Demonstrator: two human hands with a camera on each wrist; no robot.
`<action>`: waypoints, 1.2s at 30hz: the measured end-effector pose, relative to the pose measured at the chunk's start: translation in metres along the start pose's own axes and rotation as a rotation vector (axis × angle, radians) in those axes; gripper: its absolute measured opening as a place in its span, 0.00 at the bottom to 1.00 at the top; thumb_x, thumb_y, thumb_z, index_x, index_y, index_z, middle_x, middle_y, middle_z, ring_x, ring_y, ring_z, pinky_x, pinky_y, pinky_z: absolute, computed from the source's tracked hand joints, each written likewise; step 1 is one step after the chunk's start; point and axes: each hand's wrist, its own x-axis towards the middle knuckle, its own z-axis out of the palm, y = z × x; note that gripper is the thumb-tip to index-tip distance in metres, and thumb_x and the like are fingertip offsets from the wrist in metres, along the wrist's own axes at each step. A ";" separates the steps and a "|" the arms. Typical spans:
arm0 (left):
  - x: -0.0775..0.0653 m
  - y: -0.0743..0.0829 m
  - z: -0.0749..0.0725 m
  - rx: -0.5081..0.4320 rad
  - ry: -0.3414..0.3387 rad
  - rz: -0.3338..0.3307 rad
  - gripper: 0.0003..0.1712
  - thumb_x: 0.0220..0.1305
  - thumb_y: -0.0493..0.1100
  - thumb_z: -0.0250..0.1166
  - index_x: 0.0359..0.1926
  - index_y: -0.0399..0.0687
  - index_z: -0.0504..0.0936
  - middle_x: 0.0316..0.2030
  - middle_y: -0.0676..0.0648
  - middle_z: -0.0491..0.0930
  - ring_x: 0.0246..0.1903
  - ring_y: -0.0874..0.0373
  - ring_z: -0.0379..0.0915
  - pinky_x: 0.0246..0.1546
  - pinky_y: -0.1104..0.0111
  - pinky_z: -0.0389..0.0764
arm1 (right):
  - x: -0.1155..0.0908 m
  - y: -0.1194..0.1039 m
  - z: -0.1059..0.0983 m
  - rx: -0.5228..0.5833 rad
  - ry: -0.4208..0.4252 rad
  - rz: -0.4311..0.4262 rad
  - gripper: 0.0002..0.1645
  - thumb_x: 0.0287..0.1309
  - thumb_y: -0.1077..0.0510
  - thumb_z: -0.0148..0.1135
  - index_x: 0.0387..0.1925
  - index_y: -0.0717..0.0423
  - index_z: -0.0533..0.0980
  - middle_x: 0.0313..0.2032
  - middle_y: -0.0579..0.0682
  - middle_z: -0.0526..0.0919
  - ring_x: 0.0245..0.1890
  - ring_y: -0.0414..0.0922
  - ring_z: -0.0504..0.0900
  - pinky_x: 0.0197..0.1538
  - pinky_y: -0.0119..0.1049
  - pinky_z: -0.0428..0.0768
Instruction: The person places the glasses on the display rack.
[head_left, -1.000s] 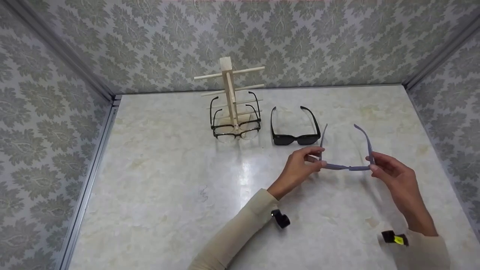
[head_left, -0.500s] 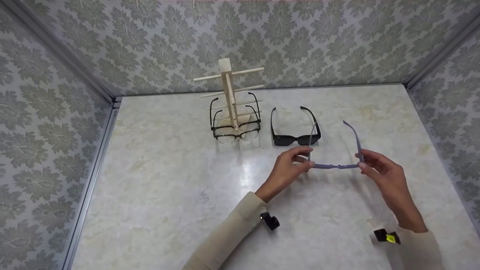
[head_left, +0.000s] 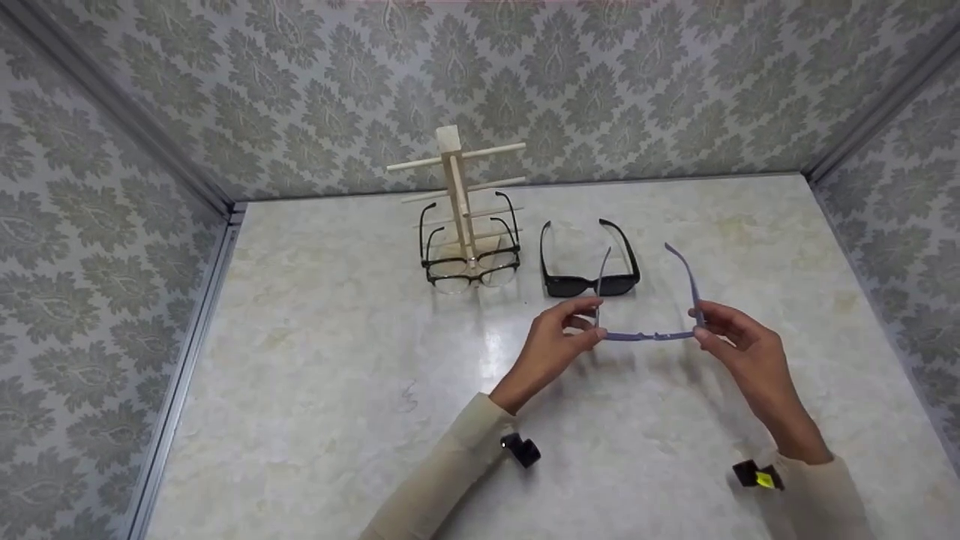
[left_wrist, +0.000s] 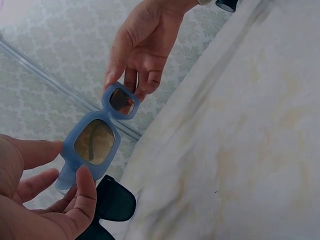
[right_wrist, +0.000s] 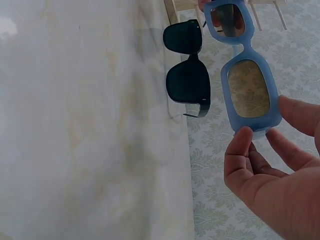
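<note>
Blue-framed sunglasses (head_left: 649,337) with tinted lenses are held above the table, temples unfolded and pointing away from me. My left hand (head_left: 553,346) pinches their left hinge corner between thumb and fingers. At the opposite corner, my right hand (head_left: 746,358) grips the frame the same way. Both wrist views show the thick blue rims (left_wrist: 70,145) (right_wrist: 229,100) between the fingertips. Black sunglasses (head_left: 592,285) lie just beyond on the table, temples open, partly crossed in the head view by the blue left temple.
Left of the black sunglasses stands a wooden eyewear rack (head_left: 454,172) with crossbars. Its lower bars carry two pairs of black-rimmed eyeglasses (head_left: 472,279). Patterned wall panels (head_left: 495,82) close off the marbled table (head_left: 315,390) at the back and sides.
Both hands have carried the blue sunglasses leftward, so their left temple now overlaps the black sunglasses in the head view. The rack and the other glasses stay put; the head view has tilted slightly.
</note>
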 end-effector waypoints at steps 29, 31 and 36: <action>-0.019 0.002 -0.037 -0.045 0.051 -0.020 0.33 0.71 0.34 0.74 0.75 0.35 0.78 0.59 0.34 0.84 0.51 0.54 0.87 0.47 0.68 0.89 | 0.007 -0.011 0.033 0.080 -0.078 -0.002 0.26 0.74 0.63 0.72 0.70 0.64 0.80 0.62 0.59 0.87 0.58 0.48 0.85 0.54 0.28 0.87; -0.021 0.003 -0.040 -0.049 0.058 -0.020 0.33 0.71 0.34 0.75 0.75 0.36 0.79 0.58 0.36 0.84 0.52 0.53 0.87 0.48 0.68 0.88 | 0.008 -0.012 0.035 0.072 -0.086 -0.011 0.26 0.75 0.62 0.72 0.70 0.63 0.80 0.63 0.61 0.86 0.59 0.49 0.85 0.55 0.28 0.87; -0.024 0.004 -0.046 -0.044 0.066 -0.015 0.32 0.72 0.35 0.75 0.75 0.39 0.80 0.58 0.40 0.85 0.54 0.52 0.86 0.47 0.68 0.88 | 0.010 -0.014 0.040 0.068 -0.094 -0.013 0.26 0.75 0.61 0.72 0.70 0.63 0.80 0.63 0.61 0.86 0.59 0.48 0.85 0.56 0.28 0.87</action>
